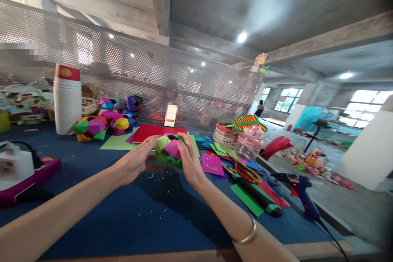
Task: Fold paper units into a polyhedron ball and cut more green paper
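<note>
Between my two hands, just above the blue tabletop (pixel 123 221), is a folded paper ball (pixel 172 148) in green, pale green and purple. My left hand (pixel 137 161) grips its left side, with the fingertips at the upper edge. Around its right side curl the fingers of my right hand (pixel 192 163); a silver bangle is on that wrist. The underside of the ball is partly hidden in shadow. Behind it lie red paper sheets (pixel 153 134) and a pale green sheet (pixel 116 142). Small white scraps are scattered on the table below my hands.
Finished-looking paper balls (pixel 92 128) and stacked paper cups (pixel 68 102) stand at back left. On the right are scissors (pixel 247 171), a black-and-green cutter (pixel 256 194), a pink-lidded jar (pixel 249 143) and a corded blue glue gun (pixel 302 194). A magenta power strip (pixel 52 168) sits left.
</note>
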